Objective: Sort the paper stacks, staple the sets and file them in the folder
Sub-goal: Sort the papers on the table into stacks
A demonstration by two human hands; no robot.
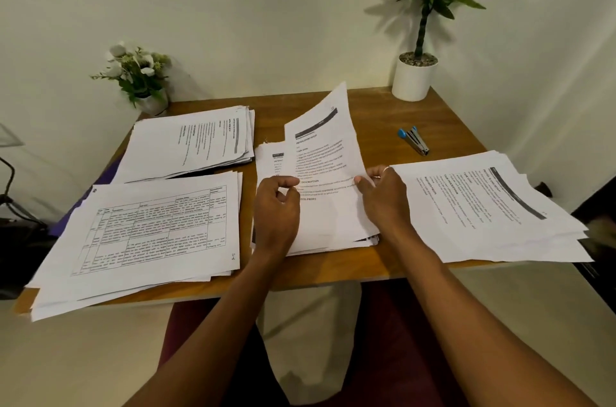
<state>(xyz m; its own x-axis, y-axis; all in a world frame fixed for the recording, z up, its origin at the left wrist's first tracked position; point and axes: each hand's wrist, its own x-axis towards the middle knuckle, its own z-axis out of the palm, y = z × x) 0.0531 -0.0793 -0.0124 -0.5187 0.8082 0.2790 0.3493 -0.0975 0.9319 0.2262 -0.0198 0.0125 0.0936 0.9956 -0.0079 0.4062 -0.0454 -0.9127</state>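
In the head view, the near edge of the wooden table [333, 268] is overhung by the near-left stack [150, 223] and the right stack [493, 206]. Bare wood is left around the stapler [413, 141]. A purple folder [111, 170] is seen beneath the left stacks. Over the centre stack [266, 160], a lifted sheet [323, 146] is pinched by curled fingers, the left hand [276, 206] at its left edge and the right hand [383, 196] at its right.

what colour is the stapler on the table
The stapler is blue and silver; head view.
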